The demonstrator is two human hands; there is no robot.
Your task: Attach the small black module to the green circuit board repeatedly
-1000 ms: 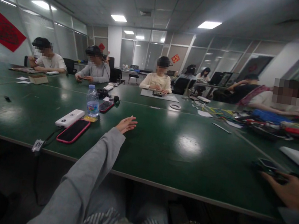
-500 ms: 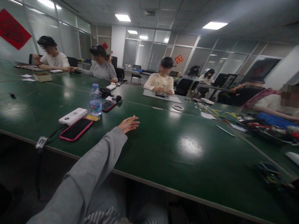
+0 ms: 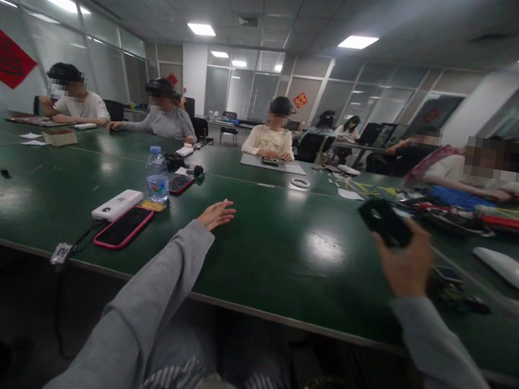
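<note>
My right hand [image 3: 408, 259] is raised over the right part of the green table [image 3: 270, 254]. Its thumb and fingers grip a dark, flat slab that looks like a smartphone [image 3: 386, 223], tilted and a little blurred. My left hand [image 3: 217, 214] hovers around the table's middle, palm turned to the right, fingers stretched out and nothing in them. To its left stand a clear water bottle [image 3: 158, 179], a white power bank [image 3: 117, 205] and a phone with a pink case [image 3: 124, 227] lying flat.
Small electronic parts [image 3: 450, 288] lie below my right hand, beside a white device [image 3: 514, 271]. Cables [image 3: 451, 217] are heaped at the far right. A white ring [image 3: 299, 183] lies farther back. Several people sit across the table.
My right hand has come in from the right edge with the dark phone in it. My left hand stays stretched out. The view has turned slightly to the right.
</note>
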